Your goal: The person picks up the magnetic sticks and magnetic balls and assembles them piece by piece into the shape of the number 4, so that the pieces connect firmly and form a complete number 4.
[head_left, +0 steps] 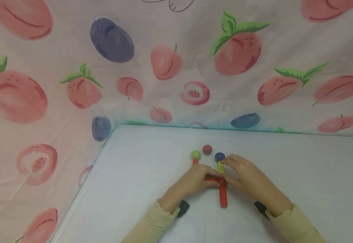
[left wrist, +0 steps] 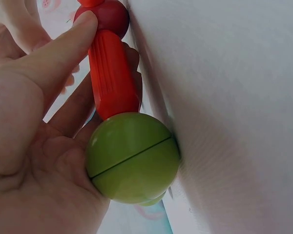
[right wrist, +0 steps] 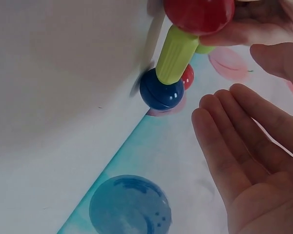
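Observation:
My left hand (head_left: 196,179) curls around a red stick (left wrist: 112,73), its thumb reaching the dark red ball (left wrist: 110,19) at one end. A large green ball (left wrist: 132,158) joins the stick's other end beside the palm, hidden under the hand from above. From the dark red ball, a yellow-green stick (right wrist: 176,56) leads to a blue ball (right wrist: 161,90). Another red stick (head_left: 223,197) points from that red ball toward the person. My right hand (right wrist: 254,146) has its fingers extended, near the blue ball and yellow-green stick, with nothing in its grasp.
A second green ball (head_left: 196,155) stands farther back, a red stick (head_left: 195,161) below it running under the left hand. Another red ball (head_left: 207,149) lies beyond, between the green and blue ones. Fruit-patterned cloth (head_left: 164,91) rises behind the white table (head_left: 133,152).

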{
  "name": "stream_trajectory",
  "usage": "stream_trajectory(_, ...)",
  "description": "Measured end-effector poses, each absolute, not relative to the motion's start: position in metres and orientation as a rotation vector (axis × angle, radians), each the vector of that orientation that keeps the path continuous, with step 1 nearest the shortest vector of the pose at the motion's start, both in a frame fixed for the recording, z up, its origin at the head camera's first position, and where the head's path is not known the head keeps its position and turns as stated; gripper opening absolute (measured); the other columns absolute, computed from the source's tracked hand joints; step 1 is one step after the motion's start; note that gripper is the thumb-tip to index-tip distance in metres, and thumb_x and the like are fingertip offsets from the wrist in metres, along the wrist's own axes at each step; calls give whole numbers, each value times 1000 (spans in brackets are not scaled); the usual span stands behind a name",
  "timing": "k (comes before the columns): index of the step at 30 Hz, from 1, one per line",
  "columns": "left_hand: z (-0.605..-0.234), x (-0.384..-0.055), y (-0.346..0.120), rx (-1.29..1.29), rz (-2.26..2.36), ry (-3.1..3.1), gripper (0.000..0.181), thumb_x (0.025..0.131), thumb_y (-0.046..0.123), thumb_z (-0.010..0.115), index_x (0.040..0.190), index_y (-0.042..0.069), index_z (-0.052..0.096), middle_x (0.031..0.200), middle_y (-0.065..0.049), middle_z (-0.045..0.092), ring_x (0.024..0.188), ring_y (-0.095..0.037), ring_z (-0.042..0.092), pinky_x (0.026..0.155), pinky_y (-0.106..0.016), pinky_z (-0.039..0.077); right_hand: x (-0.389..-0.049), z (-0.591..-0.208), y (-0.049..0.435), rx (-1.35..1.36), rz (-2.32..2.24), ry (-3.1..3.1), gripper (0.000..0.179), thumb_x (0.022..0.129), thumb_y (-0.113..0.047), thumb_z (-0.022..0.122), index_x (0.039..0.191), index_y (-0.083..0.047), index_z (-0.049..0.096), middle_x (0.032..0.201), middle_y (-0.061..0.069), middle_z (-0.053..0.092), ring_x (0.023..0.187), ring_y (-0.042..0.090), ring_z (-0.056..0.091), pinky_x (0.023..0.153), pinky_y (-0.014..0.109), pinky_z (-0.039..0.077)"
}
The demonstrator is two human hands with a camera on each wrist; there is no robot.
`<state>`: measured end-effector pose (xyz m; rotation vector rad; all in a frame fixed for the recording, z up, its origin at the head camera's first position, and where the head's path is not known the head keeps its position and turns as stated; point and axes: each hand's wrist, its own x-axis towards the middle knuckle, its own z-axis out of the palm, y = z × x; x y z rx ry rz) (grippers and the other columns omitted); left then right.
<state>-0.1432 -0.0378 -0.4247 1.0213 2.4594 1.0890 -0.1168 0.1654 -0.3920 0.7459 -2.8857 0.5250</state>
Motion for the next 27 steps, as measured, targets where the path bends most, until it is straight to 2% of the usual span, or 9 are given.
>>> stream_trajectory(19,-428,-145,-36,1004,1077,2469,34,86,20,77,120,18,73,105,10,75,87,8,60,84,-10,49,-141,-399,159,730,635,-2862,32,84,-15,78,113,-3,69,107,6,67,100,23,65,90,44,56)
stream_trajectory(27,-426,-144,-37,968,1070,2469,32,86,20,77,118,19,74,102,10,75,84,8,60,83,-10,49,-149,-401,154,691,586,-2890,42,81,-16,82,119,-3,67,114,10,66,109,27,62,96,46,53)
